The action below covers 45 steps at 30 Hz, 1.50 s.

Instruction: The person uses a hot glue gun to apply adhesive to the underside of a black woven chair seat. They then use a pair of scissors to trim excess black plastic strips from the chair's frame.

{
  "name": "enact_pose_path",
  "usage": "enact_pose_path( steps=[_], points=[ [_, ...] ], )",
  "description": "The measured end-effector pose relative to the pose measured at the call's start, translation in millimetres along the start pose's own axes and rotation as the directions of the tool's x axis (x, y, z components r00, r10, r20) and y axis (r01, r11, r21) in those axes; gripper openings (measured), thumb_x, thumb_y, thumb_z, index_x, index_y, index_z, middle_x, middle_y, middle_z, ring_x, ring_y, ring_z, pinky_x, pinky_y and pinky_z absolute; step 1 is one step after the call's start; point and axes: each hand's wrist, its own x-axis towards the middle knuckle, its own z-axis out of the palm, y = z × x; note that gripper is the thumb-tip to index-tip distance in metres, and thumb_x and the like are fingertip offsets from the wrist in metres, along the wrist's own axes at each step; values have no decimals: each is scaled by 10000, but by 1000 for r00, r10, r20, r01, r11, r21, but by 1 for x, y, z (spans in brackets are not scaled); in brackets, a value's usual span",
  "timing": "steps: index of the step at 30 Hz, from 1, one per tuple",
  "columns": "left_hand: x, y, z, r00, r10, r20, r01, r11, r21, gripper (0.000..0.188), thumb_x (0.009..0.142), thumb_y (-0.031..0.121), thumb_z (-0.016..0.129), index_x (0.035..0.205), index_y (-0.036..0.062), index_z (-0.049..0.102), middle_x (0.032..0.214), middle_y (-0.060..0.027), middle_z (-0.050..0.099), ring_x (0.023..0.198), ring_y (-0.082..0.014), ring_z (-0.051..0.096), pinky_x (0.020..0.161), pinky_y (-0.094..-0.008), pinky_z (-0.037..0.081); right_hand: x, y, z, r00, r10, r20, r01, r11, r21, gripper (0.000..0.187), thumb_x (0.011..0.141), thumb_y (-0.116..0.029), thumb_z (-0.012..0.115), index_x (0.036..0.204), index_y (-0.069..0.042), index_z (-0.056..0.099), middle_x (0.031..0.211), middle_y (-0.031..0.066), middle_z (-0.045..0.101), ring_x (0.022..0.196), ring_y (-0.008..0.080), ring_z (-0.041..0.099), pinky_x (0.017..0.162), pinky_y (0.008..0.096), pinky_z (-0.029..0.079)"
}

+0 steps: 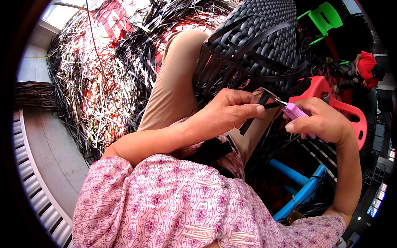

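Observation:
My left hand [231, 108] pinches a flat black plastic strip [248, 124] between thumb and fingers; its short end hangs below my thumb. In my right hand [324, 122] is a pair of purple-handled snips [294, 111], fingers wrapped round the grip. Thin metal jaws point left and meet the black strip beside my left fingertips; whether they are closed on it is too small to tell. Just beyond my hands stands a dark woven piece of furniture [256, 39], tilted against my knee. Several loose black strips [273, 76] stick out along its lower edge.
A big tangled heap of strips [99, 78] fills the left. A red plastic chair [351, 111] stands to the right, with a blue plastic frame [302, 192] below it. At the far right are a green chair [326, 20] and a person in a red shirt [367, 68].

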Motion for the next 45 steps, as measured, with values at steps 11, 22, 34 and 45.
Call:
enact_pose_path(
  steps=[11,22,34,45],
  points=[
    [2,-5,-5,998,-2,57,3,1000,-23,253,966,276,621,868,53,690,621,78,476,558,-8,393,499,-203,302,0,6,8,992,-75,-101,67,995,-77,422,673,-254,725,938,63,640,705,80,585,658,155,567,599,303,456],
    [-19,-7,-17,922,384,-44,-169,503,847,351,845,386,721,912,52,636,591,-89,606,533,-262,607,517,-377,451,-6,23,32,962,-219,-165,205,974,-97,531,734,-313,728,1104,48,602,839,121,592,774,209,553,749,343,457],
    [1,-15,-12,957,165,-239,-105,964,245,303,900,272,683,986,-17,657,627,-67,550,555,-123,514,539,-296,415,6,26,29,988,-143,-64,153,970,190,506,815,-336,674,1146,41,607,875,40,596,785,121,561,707,267,449],
    [-10,11,-17,989,-126,-78,98,950,-297,167,912,211,681,891,46,688,655,74,526,509,-10,349,475,-203,240,23,33,20,978,-182,106,111,874,473,662,751,-386,661,1225,68,574,918,125,677,780,202,676,718,307,539]
  ],
)
